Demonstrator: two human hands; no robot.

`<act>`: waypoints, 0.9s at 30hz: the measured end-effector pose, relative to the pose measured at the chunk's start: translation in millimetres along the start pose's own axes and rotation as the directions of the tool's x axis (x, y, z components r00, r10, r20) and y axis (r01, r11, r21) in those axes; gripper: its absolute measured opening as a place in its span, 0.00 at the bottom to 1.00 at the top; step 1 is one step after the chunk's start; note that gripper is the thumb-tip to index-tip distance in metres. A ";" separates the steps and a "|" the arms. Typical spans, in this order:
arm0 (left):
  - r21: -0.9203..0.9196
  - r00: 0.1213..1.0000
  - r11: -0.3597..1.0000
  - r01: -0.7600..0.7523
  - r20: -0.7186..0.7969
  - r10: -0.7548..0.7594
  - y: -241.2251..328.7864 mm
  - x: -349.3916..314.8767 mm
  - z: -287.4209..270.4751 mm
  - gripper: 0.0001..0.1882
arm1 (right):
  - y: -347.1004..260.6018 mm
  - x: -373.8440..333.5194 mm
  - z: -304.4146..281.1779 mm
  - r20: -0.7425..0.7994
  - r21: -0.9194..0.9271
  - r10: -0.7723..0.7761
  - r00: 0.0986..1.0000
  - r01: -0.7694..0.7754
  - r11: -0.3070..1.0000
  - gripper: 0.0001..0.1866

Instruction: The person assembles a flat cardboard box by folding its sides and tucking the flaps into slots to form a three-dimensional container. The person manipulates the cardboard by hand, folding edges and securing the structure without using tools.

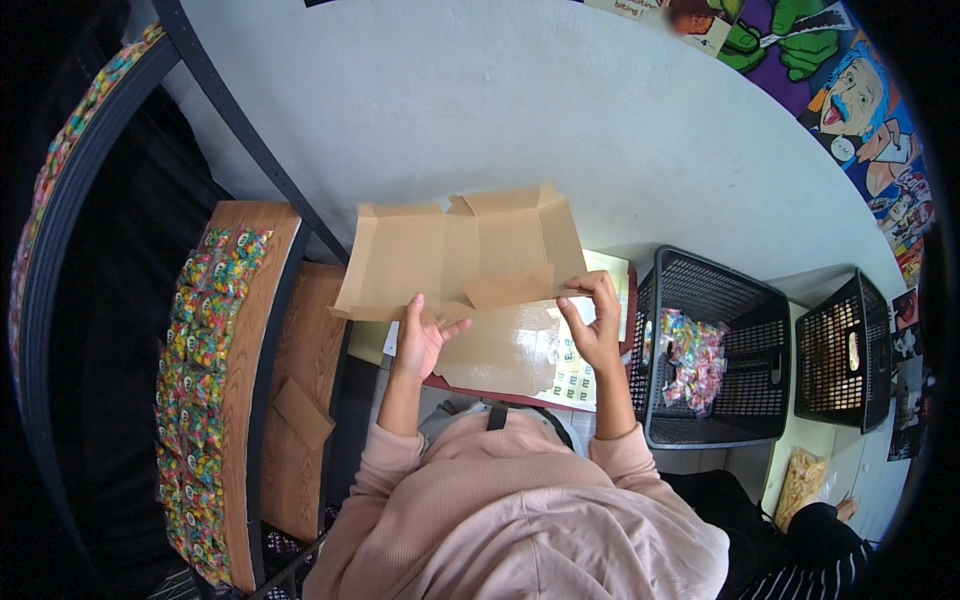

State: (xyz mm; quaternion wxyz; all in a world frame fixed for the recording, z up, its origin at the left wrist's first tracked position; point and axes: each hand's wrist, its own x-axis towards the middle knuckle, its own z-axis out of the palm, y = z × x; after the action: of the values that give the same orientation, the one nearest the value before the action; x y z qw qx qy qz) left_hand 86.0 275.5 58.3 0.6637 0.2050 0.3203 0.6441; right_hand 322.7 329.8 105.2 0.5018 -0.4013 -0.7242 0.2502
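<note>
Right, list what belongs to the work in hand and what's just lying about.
Likely in use:
- creased brown cardboard sheet
- right hand pinching its edge
- left hand at lower edge

Likely lying about:
- larger black plastic basket
- colourful packets inside
- small brown cardboard piece

1. Apparently a small packing room or shop stockroom.
2. Wooden shelves (258,300) carry rows of clear bags (200,400) filled with bright, sweet-like pieces.
3. Black plastic crates (755,340) stand right, one holding colourful packets (692,365).
4. Flat cardboard (500,350) lies beneath a part-folded cardboard box (398,255).
5. Cartoon posters (855,95) cover the upper right.
</note>
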 end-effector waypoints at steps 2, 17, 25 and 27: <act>-0.039 1.000 0.999 -0.029 0.002 0.029 5.3 2.3 5.2 0.25 | -5.9 4.6 -6.0 0.060 -0.053 -0.017 0.998 0.020 0.998 0.14; -0.221 0.978 0.960 0.171 0.154 -0.138 -19.2 -1.8 51.2 0.25 | -16.0 32.1 6.5 -0.119 0.129 -0.016 0.993 0.032 0.991 0.47; 0.073 0.672 0.813 0.577 0.524 -0.524 -31.4 -21.5 58.0 0.42 | 0.0 44.6 -10.9 0.081 0.199 0.206 0.975 -0.218 0.955 0.39; 0.367 0.584 0.830 0.421 0.591 -0.557 -13.0 -30.6 72.8 0.41 | 13.0 43.1 -16.1 0.077 0.270 0.163 0.984 -0.178 0.946 0.40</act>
State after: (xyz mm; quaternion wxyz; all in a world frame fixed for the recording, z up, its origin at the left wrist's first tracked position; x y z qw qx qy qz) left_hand 146.6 254.4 106.0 0.8624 0.3891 0.1594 0.2821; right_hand 334.5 372.2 123.9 0.5096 -0.3817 -0.6581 0.4020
